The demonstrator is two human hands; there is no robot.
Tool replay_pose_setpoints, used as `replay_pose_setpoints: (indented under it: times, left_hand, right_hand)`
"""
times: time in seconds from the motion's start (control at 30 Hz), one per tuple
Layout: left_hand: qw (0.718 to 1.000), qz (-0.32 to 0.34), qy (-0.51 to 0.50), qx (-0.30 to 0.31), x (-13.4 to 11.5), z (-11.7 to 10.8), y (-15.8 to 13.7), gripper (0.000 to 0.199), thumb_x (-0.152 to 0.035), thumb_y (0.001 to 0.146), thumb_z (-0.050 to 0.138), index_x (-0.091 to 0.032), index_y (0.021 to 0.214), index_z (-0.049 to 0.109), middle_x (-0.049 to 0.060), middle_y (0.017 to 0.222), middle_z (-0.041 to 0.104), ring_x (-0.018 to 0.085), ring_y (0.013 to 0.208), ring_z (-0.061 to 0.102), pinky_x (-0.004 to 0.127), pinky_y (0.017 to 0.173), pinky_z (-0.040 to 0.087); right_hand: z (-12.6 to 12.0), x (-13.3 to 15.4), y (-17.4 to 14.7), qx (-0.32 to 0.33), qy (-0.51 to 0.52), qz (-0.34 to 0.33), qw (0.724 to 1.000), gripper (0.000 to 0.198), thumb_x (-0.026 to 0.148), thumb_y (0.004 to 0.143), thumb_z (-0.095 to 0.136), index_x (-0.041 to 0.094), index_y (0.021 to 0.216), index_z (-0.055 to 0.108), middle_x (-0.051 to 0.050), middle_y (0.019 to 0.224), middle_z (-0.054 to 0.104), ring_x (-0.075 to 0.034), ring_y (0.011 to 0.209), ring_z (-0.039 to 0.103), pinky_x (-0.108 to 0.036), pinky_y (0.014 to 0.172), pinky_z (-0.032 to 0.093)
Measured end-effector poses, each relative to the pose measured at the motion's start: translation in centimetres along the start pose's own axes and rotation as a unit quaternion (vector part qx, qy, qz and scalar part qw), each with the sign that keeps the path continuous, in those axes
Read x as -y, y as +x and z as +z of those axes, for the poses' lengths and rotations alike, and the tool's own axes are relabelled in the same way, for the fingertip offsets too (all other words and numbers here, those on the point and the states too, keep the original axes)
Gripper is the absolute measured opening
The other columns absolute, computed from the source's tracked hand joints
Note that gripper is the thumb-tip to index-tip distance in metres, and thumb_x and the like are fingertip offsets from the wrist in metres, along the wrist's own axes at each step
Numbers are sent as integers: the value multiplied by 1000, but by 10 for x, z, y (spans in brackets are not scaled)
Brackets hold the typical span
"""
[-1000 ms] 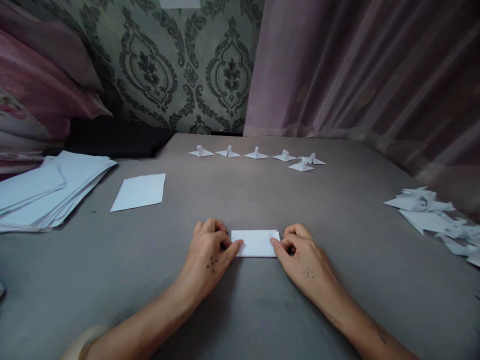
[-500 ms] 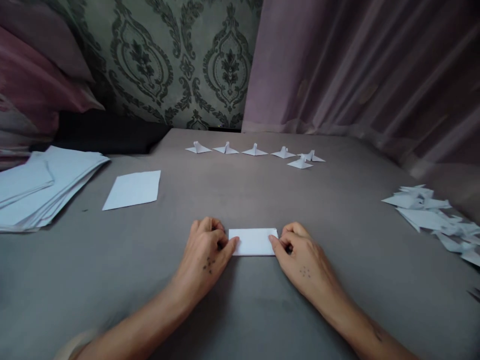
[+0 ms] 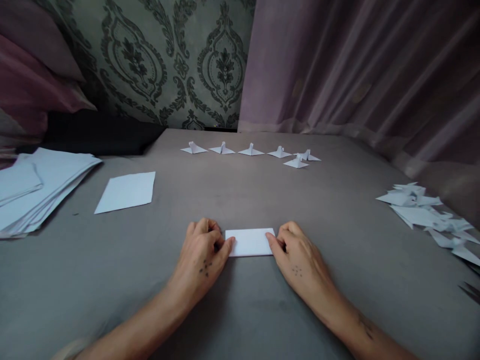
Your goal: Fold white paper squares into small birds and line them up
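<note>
Since the earlier frames the view has swung slightly right, so everything sits further left and more of a pair of dark pointed tips shows at the right edge; the left hand and the right hand have kept their hold. Largest is the broad grey surface, bounded on its far side by a pale pink curtain at right and a grey-green patterned wall at left. A black cloth lies far left, with a stack of white paper sheets just nearer. Well to the right is a loose pile of folded white paper figures. Between stack and hands, further off, lies a single white paper square. Near the middle, a folded white paper rectangle lies flat between the hands, its ends gripped by their fingers, thumbs on top and the others curled. Far off stand six small winged white paper figures, five roughly in line, one nearer.
</note>
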State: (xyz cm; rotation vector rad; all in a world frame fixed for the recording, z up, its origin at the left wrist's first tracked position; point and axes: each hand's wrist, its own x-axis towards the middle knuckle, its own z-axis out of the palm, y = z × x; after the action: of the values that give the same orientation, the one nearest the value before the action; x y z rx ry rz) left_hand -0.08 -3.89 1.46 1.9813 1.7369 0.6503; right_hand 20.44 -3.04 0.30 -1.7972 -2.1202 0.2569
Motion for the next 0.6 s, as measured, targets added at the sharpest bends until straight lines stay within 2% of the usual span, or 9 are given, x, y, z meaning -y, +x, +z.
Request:
replay_pose_setpoints:
  times: [0.6]
  left_hand:
    - [1000,11,-3,-18,5,5,-1,30,-30,87,53,-17,59,53,6,82,54,20,80,47,37,74,42]
  right_hand:
    - [2,-2,1,2,-15,-11,1000,37,38,92,42,22,60,38,-3,76,52,-13,58,51,-27,57,38]
